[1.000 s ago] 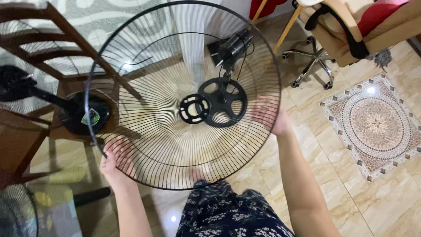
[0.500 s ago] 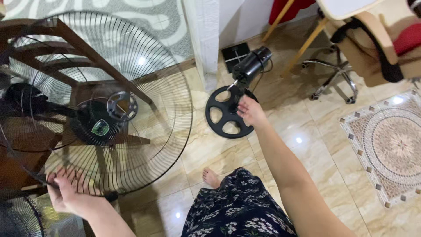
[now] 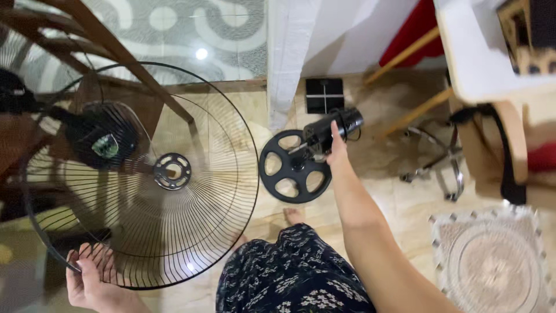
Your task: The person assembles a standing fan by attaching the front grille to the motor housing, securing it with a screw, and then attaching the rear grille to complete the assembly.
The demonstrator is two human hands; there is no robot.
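Left hand (image 3: 92,281) gripped the wire grille (image 3: 145,179) by its rim; right hand (image 3: 337,152) was grasping the black motor (image 3: 333,130) above its round base (image 3: 294,166).

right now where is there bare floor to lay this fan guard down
Bare tile lies between the fan stand and the patterned floor inlay, below the office chair. The left side is crowded: the fan guard in the left hand overlaps wooden furniture.

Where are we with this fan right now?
Done: the wire guard is off the fan. In hand: left hand holds its rim; right hand grips the black motor above the round base. Left: guard and motor are not yet joined.
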